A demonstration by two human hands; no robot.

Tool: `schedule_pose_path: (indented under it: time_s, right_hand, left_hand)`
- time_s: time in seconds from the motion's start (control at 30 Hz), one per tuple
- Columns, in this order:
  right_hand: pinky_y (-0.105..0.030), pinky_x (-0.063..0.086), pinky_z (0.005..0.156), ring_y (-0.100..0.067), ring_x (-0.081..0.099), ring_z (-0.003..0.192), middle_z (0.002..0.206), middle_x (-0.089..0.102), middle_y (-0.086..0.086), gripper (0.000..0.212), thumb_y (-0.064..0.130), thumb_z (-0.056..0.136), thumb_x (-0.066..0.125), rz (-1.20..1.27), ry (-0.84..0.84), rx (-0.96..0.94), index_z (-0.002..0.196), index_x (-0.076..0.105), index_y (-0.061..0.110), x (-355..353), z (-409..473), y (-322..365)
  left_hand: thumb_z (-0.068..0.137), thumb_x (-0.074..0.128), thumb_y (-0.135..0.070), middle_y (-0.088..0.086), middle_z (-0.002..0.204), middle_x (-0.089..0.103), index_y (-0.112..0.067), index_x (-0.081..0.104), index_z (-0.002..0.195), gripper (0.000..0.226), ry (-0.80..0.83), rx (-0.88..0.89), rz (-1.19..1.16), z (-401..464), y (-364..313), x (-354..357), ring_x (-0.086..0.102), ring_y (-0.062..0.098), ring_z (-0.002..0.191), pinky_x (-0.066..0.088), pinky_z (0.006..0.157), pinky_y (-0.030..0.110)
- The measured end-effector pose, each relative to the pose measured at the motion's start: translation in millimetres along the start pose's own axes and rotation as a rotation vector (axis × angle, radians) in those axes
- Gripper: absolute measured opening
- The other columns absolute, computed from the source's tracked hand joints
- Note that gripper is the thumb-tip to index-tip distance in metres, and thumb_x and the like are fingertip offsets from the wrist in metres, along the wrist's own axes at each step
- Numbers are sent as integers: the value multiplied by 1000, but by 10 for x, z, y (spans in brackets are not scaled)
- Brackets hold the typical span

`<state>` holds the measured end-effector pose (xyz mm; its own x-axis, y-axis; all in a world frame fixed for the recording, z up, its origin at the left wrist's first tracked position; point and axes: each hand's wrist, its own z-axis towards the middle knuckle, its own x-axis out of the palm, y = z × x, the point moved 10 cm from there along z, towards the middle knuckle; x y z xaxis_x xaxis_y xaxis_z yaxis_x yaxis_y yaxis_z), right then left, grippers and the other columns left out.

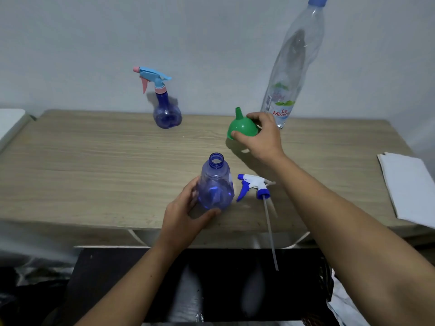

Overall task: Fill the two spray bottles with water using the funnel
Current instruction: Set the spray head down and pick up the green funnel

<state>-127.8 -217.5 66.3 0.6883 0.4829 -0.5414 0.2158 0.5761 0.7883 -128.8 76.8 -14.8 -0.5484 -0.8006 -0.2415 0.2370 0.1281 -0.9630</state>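
Note:
An uncapped blue spray bottle (216, 182) stands near the table's front edge, its neck bare. My left hand (186, 216) grips its base from the left. Its white and blue spray head (255, 185) lies on the table just to the right, with the dip tube reaching past the front edge. My right hand (262, 135) grips a green funnel (242, 127) with its spout pointing up, a little above the table. A tall clear water bottle (290, 67) with a blue cap stands behind it. A second blue spray bottle (166, 109) with a pink and blue head stands at the back.
The wooden table (94, 165) stands against a pale wall. A stack of white paper (409, 187) lies at the right edge. A white object (10, 123) sits at the far left. Dark floor and clutter show below the table's front edge.

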Motion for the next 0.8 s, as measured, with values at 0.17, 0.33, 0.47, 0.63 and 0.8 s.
schedule_pose_path:
  time_s: [0.17, 0.33, 0.47, 0.63, 0.8]
  right_hand:
    - [-21, 48, 91, -16, 57, 107, 119, 54, -2, 61, 34, 67, 90, 4, 36, -101, 119, 65, 16, -276, -305, 393]
    - [-18, 49, 90, -10, 56, 113, 123, 51, -1, 57, 39, 65, 84, 51, 104, -154, 118, 65, 26, -541, -661, 763]
    - [-20, 47, 89, -9, 59, 111, 121, 59, 3, 50, 30, 71, 87, 75, 149, -227, 116, 65, 28, -757, -896, 1047]
    - [-7, 44, 89, -1, 56, 111, 123, 54, 0, 52, 23, 72, 91, 39, 232, -305, 117, 66, 26, -896, -1068, 1341]
    - [-17, 53, 81, -7, 57, 107, 122, 55, 0, 63, 19, 69, 94, -28, 311, -345, 119, 56, 22, -836, -1129, 1522]
  left_hand:
    - [77, 101, -23, -18, 143, 71, -41, 54, 150, 88, 18, -72, 1, -7, 30, 26, 66, 2, 134, 53, 118, 38]
    - [79, 100, -15, -11, 150, 66, -31, 53, 153, 90, 33, -116, -14, -28, 48, 40, 61, -2, 139, 49, 122, 35]
    - [80, 98, -13, -10, 149, 66, -35, 52, 150, 87, 8, -116, -6, -58, 12, 35, 61, -3, 138, 48, 121, 27]
    - [78, 100, -18, -6, 148, 68, -23, 52, 157, 92, 12, -109, 9, -89, -18, 43, 63, 0, 137, 50, 119, 27]
    - [76, 99, -25, -8, 143, 69, -24, 53, 157, 93, 20, -103, 16, -109, -52, 50, 64, -2, 134, 49, 117, 23]
